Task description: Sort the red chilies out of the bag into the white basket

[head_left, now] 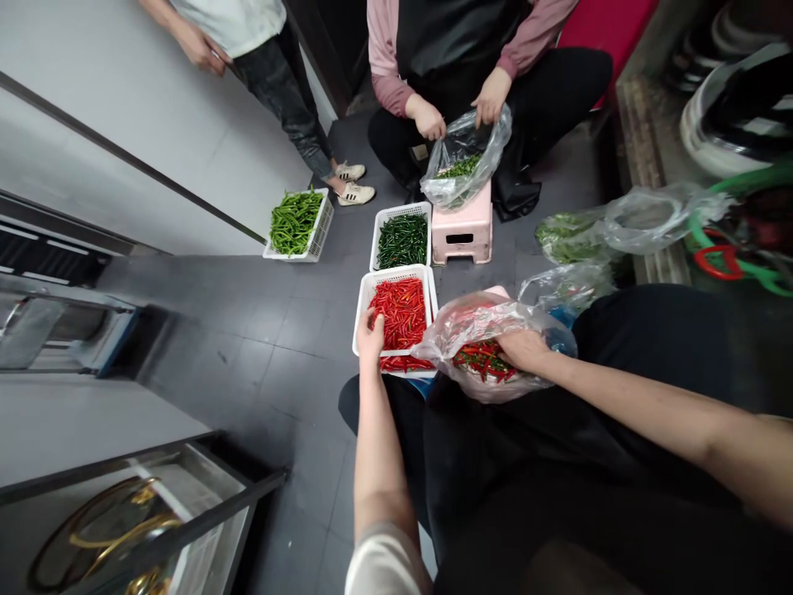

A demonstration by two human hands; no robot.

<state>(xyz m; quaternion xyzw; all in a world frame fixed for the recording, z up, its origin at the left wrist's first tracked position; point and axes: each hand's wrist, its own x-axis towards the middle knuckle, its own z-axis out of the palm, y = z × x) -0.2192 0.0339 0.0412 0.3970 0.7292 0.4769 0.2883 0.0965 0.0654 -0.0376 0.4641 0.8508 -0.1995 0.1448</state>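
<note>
My left hand (pixel 370 335) is at the left rim of a white basket (pixel 361 307) of red chilies (pixel 401 310); its fingers are bent, and whether they hold anything is too small to tell. A second layer of red chilies shows below that basket. My right hand (pixel 524 350) reaches into an open clear plastic bag (pixel 496 312) on my lap side, its fingertips hidden among red chilies with green stems (pixel 484 360).
Dark green chilies (pixel 402 240) fill a basket behind the red ones, beside a pink stool (pixel 462 231). A seated person (pixel 464 41) handles a bag. Light green chilies (pixel 296 221) stand near a standing person (pixel 278 83). Bagged greens (pixel 570 235) lie right.
</note>
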